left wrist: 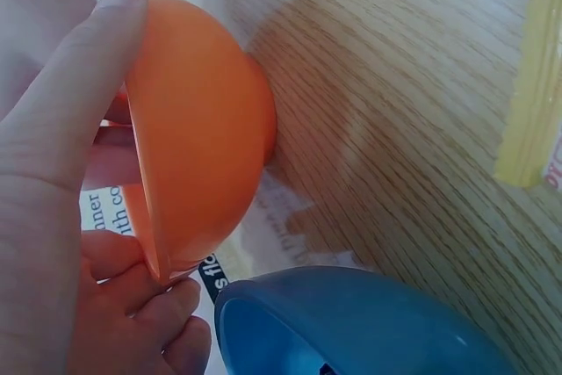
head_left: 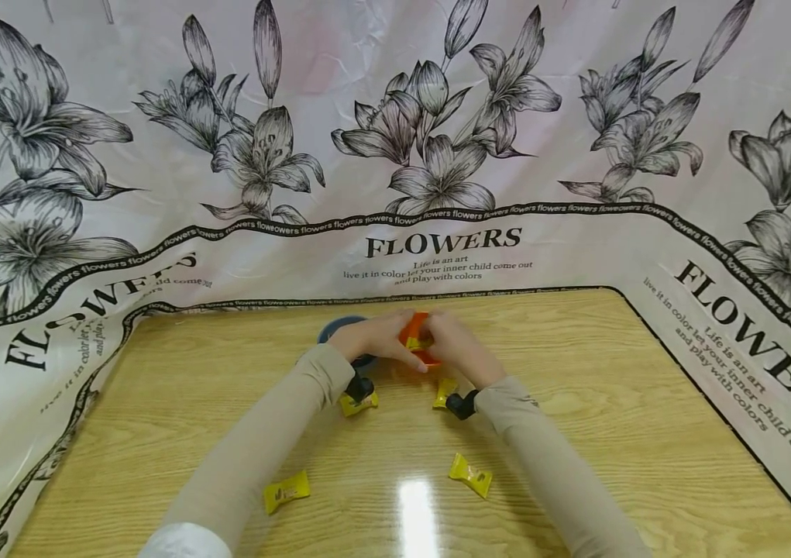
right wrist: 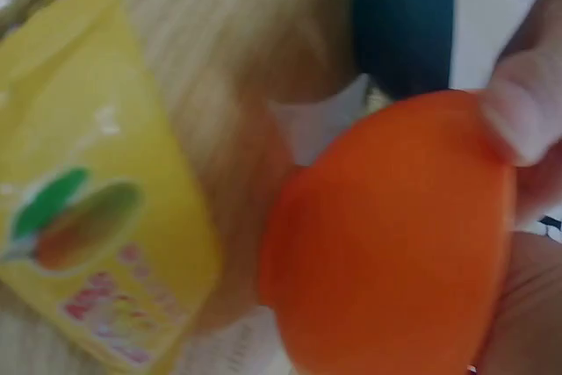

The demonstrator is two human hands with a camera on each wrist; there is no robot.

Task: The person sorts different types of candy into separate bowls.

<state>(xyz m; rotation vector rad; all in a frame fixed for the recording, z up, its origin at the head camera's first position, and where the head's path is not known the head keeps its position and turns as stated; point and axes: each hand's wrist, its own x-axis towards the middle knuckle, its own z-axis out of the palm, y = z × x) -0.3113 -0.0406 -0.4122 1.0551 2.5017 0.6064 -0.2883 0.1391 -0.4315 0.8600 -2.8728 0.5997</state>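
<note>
Both hands are at an orange bowl towards the back of the table. The left hand holds it from the left, with its thumb along the rim and curled fingers at the rim further round. From the other side the right hand grips the bowl, a fingertip pressed at its rim. Between the hands a yellow wrapper shows inside the bowl. Just left of it stands a blue bowl, partly hidden behind the left hand.
Yellow-wrapped candies lie on the wooden table: one by the left wrist, one by the right wrist, and two nearer the front, a left candy and a right candy. A flower-printed sheet rises behind the table.
</note>
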